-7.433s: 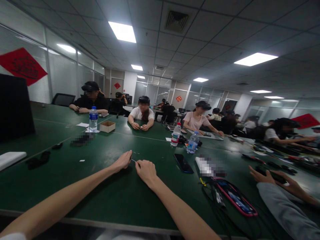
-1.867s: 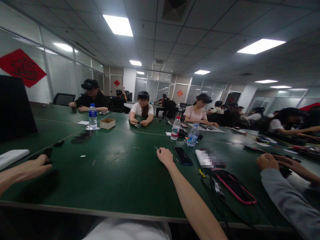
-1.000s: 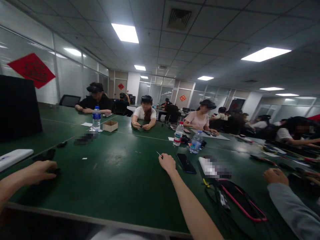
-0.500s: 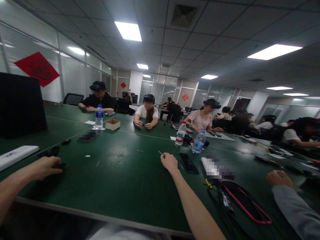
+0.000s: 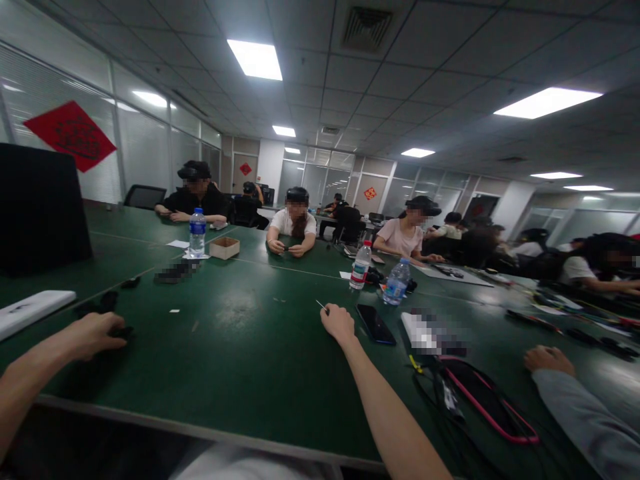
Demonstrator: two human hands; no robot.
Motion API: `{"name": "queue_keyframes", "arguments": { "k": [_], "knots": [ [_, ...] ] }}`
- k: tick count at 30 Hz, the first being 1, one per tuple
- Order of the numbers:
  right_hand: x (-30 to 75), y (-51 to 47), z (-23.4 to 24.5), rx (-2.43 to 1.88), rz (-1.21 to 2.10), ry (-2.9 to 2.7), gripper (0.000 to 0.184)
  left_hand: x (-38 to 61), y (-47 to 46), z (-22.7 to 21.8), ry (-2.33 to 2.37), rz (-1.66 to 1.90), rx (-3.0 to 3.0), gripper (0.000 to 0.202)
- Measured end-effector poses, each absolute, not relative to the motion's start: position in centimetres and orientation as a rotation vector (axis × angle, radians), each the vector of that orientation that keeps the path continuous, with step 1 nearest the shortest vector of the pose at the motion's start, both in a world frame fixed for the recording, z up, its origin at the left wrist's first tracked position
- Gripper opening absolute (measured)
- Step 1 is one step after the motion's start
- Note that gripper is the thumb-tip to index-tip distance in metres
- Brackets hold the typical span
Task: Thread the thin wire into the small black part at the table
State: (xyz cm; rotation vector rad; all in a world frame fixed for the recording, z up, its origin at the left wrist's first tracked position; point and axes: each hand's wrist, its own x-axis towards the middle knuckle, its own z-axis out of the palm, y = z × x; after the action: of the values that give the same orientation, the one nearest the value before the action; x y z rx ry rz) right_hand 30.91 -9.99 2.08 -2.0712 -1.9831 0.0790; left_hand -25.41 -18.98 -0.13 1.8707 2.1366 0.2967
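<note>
At the left of the head view, my left hand [image 5: 95, 333] is low over the green table [image 5: 250, 373], its fingers closed on a small black piece [image 5: 124, 331] whose kind I cannot make out. My right hand [image 5: 339, 323] rests near the middle, wrapped around a small screwdriver-like tool [image 5: 321, 305]. Its thin metal shaft points up and left, and the fingers hide most of the handle. A dark smartphone [image 5: 376, 324] lies just right of this hand. Beside my left hand are more black pieces [image 5: 106, 303] and a long white case [image 5: 36, 313].
Two water bottles stand beyond the phone, one red-capped [image 5: 361, 265], one blue [image 5: 397, 283]. A pink-edged black pouch [image 5: 493, 400] and cables lie at right, near another person's hand [image 5: 549, 360]. Farther back are another bottle [image 5: 197, 233] and a small cardboard box [image 5: 225, 248]. Several people sit around.
The neighbour's hand and grey sleeve at the right have shifted slightly left. Both my hands keep the same pose and hold; the whole view has moved a little.
</note>
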Motion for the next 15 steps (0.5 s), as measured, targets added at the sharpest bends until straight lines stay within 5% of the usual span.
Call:
{"name": "queue_keyframes", "arguments": {
  "k": [15],
  "knots": [
    [30.9,-10.0,2.2,-2.059,0.152,-2.005,0.034,-24.6,-19.3,1.0,2.054,0.31,1.974,0.039]
  ]
}}
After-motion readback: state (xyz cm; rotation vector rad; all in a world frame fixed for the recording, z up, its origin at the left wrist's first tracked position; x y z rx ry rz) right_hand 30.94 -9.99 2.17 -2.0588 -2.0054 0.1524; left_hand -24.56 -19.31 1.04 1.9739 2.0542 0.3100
